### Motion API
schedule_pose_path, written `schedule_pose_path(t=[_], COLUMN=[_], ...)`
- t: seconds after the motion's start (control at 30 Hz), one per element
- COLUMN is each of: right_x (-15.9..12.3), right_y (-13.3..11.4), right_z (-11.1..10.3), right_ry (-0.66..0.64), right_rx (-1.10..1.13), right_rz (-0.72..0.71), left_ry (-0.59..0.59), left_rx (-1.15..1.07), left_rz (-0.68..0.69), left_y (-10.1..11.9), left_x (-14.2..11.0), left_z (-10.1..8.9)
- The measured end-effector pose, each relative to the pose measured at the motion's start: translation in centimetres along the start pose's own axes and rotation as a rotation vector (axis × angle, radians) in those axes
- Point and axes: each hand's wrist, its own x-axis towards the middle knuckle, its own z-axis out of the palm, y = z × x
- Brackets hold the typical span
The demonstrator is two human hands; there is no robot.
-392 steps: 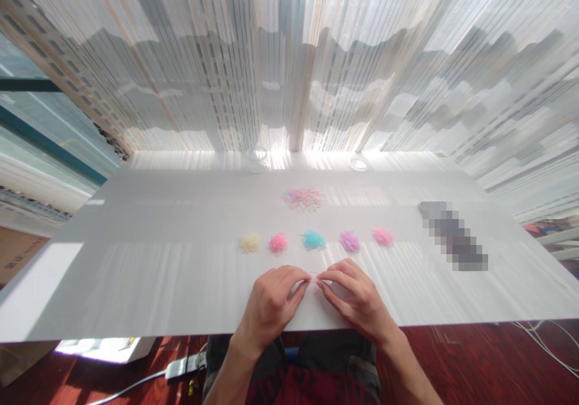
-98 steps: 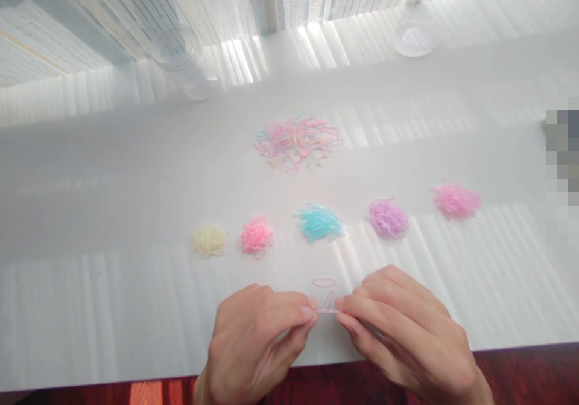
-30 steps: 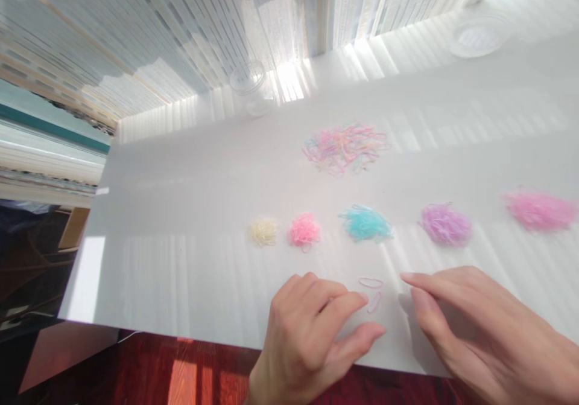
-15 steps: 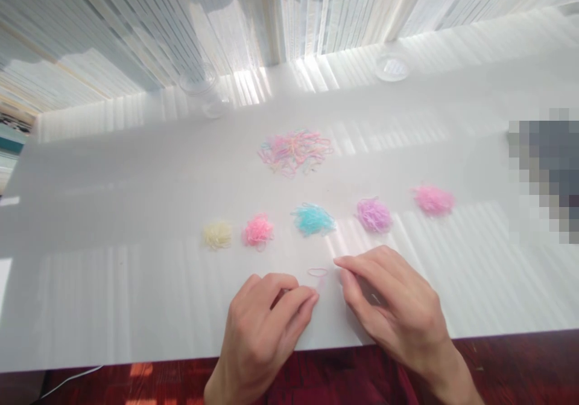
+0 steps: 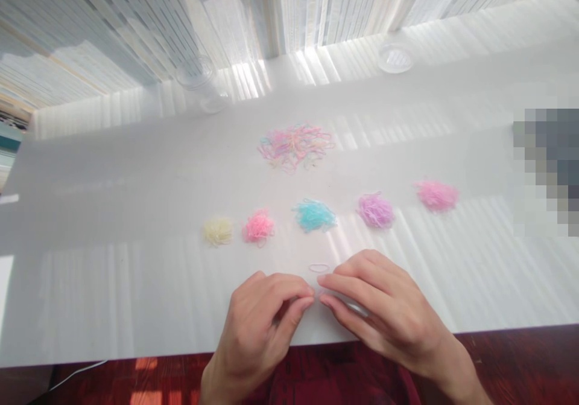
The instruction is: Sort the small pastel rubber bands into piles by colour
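My left hand (image 5: 266, 311) is closed in a pinch near the front of the white table (image 5: 172, 308). A faint pale strand, likely a rubber band, shows at its fingertips, mostly hidden. Right beside it, my right hand (image 5: 389, 302) has its thumb and index finger slightly apart, tips close to the left fingertips. A single pale pink rubber band (image 5: 319, 268) lies just beyond both hands. Farther off, small piles of bands form a row: yellow (image 5: 218, 232), coral pink (image 5: 258, 227), turquoise (image 5: 315, 215), purple (image 5: 376, 210) and pink (image 5: 436, 195).
Behind the row lies a mixed-colour heap of bands (image 5: 296, 145). Clear plastic containers (image 5: 214, 100) stand at the back left by the curtain (image 5: 226, 19), and a clear round lid (image 5: 395, 58) at the back right. A blurred dark object (image 5: 554, 163) is at the right edge.
My right hand has moved left and slightly down, bringing its fingertips to those of my left hand. The left hand stays pinched in nearly the same place.
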Motion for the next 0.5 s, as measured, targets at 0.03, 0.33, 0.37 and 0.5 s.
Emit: schedule_pose_path(t=[0.03, 0.33, 0.37, 0.5], right_x=[0.06, 0.13, 0.14, 0.11], right_y=[-0.03, 0.07, 0.06, -0.20], right_z=[-0.01, 0.02, 0.09, -0.16], right_ry=[-0.006, -0.008, -0.003, 0.110], right_rx=[0.004, 0.023, 0.025, 0.029], right_rz=[0.002, 0.002, 0.004, 0.035], left_ry=[0.003, 0.028, 0.032, 0.046], left_rx=[-0.002, -0.026, -0.028, -0.028], left_rz=[0.000, -0.027, -0.029, -0.053], left_y=[0.01, -0.17, -0.20, -0.32], left_x=[0.00, -0.01, -0.03, -0.29], left_z=[-0.01, -0.05, -0.03, -0.05])
